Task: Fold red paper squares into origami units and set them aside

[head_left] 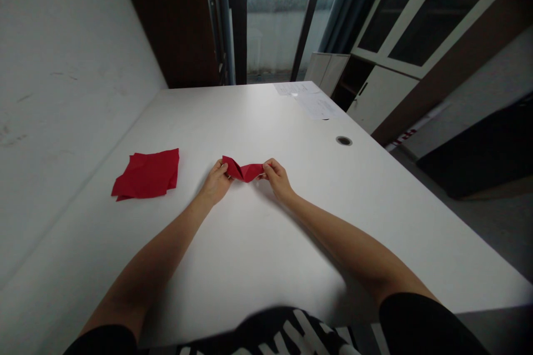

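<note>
Left hand [215, 183]: fingers [221, 167] pinching one end of a folded red sheet [244, 171].
Right hand [277, 178]: fingers [267, 166] pinching the sheet's other end.
Sheet position: stretched between both hands, over the white tabletop [266, 122].
Nearby: a creased red square [146, 173] lying flat on the tabletop, left of the hands.
Far edge: printed papers [308, 101].

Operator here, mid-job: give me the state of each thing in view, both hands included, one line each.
left hand, pinching the held red sheet's left end
right hand, pinching its right end
held red sheet, creased and bunched
loose red sheet, crumpled, lying on the desk
white papers, lying flat
round grommet, dark centre
glass-door cabinet, doors shut
</note>
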Action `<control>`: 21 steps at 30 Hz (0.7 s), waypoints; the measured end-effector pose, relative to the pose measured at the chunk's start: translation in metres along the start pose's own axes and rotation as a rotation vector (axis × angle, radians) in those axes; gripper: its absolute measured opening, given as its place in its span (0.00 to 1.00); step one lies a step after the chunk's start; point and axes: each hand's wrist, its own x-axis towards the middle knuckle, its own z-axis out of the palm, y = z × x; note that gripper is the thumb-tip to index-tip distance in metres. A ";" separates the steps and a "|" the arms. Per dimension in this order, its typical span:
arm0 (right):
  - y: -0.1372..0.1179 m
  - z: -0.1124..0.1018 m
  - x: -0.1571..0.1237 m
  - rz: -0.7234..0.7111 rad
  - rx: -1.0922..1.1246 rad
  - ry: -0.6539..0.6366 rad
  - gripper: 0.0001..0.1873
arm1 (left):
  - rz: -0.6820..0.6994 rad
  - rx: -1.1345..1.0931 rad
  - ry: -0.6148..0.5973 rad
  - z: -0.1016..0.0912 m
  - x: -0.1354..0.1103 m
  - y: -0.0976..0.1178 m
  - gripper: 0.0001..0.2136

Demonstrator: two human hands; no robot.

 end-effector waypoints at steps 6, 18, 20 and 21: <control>0.001 -0.001 0.003 0.016 0.051 0.056 0.16 | 0.037 -0.051 0.204 -0.008 0.008 -0.002 0.07; 0.000 -0.002 0.004 0.014 0.056 0.135 0.16 | 0.261 0.257 0.415 -0.019 0.009 0.001 0.08; -0.001 -0.003 0.005 -0.005 0.029 0.135 0.16 | 0.277 0.283 0.456 -0.021 0.010 0.003 0.08; -0.002 -0.003 0.005 -0.014 0.008 0.132 0.15 | 0.278 0.287 0.473 -0.022 0.011 0.003 0.08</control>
